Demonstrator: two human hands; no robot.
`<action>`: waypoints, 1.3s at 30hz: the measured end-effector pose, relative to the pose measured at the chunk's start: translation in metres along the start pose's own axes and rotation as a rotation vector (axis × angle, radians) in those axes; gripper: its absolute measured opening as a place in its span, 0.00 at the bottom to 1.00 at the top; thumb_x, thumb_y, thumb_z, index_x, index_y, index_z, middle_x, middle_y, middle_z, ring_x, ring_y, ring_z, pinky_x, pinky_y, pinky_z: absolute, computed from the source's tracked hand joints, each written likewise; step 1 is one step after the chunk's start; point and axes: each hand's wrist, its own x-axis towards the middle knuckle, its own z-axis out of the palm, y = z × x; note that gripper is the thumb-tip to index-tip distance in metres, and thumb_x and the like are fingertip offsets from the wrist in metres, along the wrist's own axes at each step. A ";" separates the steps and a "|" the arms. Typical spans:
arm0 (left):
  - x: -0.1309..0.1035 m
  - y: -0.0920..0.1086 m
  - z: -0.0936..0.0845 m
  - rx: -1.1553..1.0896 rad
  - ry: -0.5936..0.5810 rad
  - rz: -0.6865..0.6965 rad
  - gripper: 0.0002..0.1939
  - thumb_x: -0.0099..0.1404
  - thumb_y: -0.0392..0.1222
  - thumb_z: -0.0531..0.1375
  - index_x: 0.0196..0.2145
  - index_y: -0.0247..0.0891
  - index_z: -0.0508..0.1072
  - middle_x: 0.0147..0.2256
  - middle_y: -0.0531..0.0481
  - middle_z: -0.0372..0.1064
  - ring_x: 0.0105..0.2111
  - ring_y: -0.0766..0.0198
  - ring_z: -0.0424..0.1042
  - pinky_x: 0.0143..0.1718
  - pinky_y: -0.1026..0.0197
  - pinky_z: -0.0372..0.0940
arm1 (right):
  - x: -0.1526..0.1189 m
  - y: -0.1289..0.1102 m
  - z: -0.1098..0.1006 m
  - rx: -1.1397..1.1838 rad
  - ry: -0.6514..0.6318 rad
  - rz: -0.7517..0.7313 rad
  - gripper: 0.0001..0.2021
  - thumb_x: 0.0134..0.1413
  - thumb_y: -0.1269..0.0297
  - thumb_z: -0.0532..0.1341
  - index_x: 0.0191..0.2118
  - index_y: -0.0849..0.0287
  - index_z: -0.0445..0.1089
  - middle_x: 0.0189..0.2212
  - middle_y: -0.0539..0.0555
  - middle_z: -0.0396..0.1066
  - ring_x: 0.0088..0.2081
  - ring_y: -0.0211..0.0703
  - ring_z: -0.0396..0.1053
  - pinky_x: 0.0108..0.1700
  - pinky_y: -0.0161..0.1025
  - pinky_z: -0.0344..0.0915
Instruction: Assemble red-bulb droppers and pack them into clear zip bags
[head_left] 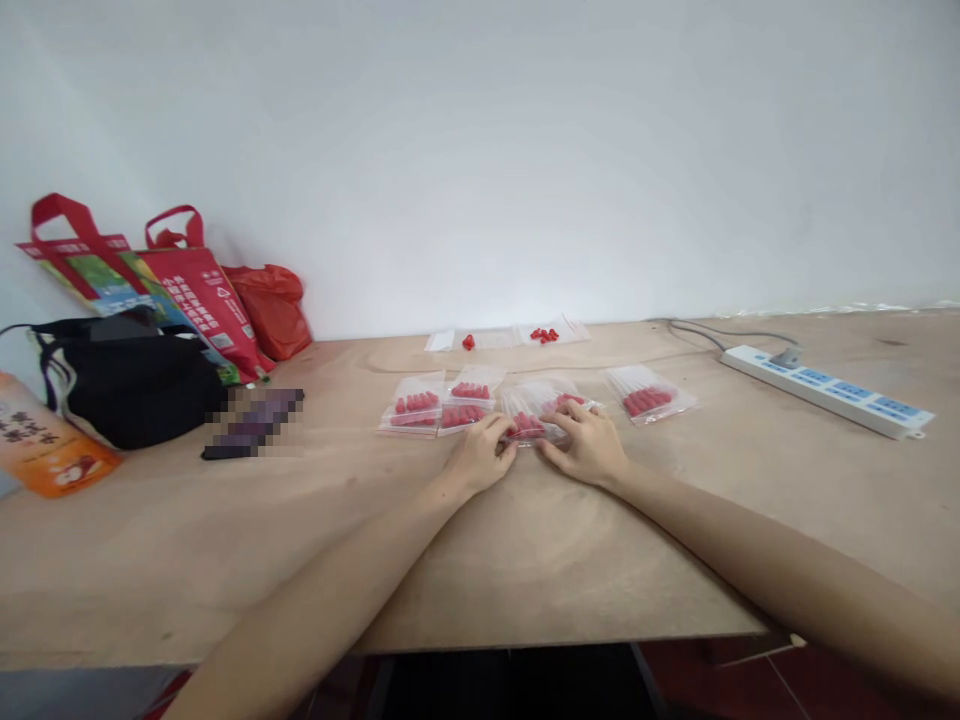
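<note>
Near the middle of the table, my left hand has its fingers curled with the thumb close to them, at the lower edge of a clear plastic bag of small red pieces. My right hand bends over the same bag from the other side, thumb at its lower corner. Behind the right fingers lies another bag with red pieces, partly covered. Left of my hands, several similar bags overlap in two groups. A further stack of bags rests to the right.
Loose red pieces lie on flat plastic bags near the wall. A white power strip with a grey cable is at right. A black bag, red shopping bags, an orange pouch and a blurred dark object occupy the left.
</note>
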 end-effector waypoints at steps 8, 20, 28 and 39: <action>-0.001 0.000 -0.001 0.040 0.011 -0.015 0.05 0.56 0.31 0.51 0.26 0.37 0.63 0.28 0.51 0.64 0.28 0.65 0.65 0.30 0.62 0.63 | 0.016 -0.013 0.010 -0.069 -0.046 0.012 0.11 0.46 0.63 0.55 0.38 0.55 0.70 0.33 0.53 0.67 0.32 0.41 0.63 0.37 0.41 0.47; -0.001 0.002 -0.001 0.037 0.014 -0.009 0.05 0.56 0.30 0.51 0.25 0.37 0.63 0.27 0.51 0.63 0.27 0.66 0.65 0.29 0.64 0.63 | 0.017 -0.006 0.009 -0.134 -0.135 0.016 0.12 0.43 0.72 0.55 0.35 0.55 0.71 0.33 0.55 0.68 0.38 0.46 0.61 0.37 0.42 0.47; -0.002 -0.004 -0.012 0.061 -0.057 0.095 0.09 0.55 0.40 0.57 0.35 0.38 0.66 0.35 0.48 0.65 0.34 0.63 0.67 0.36 0.61 0.65 | 0.011 0.023 -0.024 0.118 -0.266 -0.183 0.19 0.43 0.64 0.58 0.46 0.52 0.66 0.40 0.54 0.65 0.41 0.44 0.61 0.40 0.41 0.52; -0.003 -0.018 -0.019 0.159 -0.118 0.270 0.08 0.61 0.39 0.52 0.34 0.36 0.70 0.37 0.46 0.68 0.36 0.65 0.69 0.38 0.63 0.66 | -0.002 0.032 -0.012 -0.098 -0.080 -0.368 0.10 0.53 0.67 0.52 0.35 0.56 0.71 0.29 0.54 0.71 0.35 0.42 0.63 0.40 0.41 0.49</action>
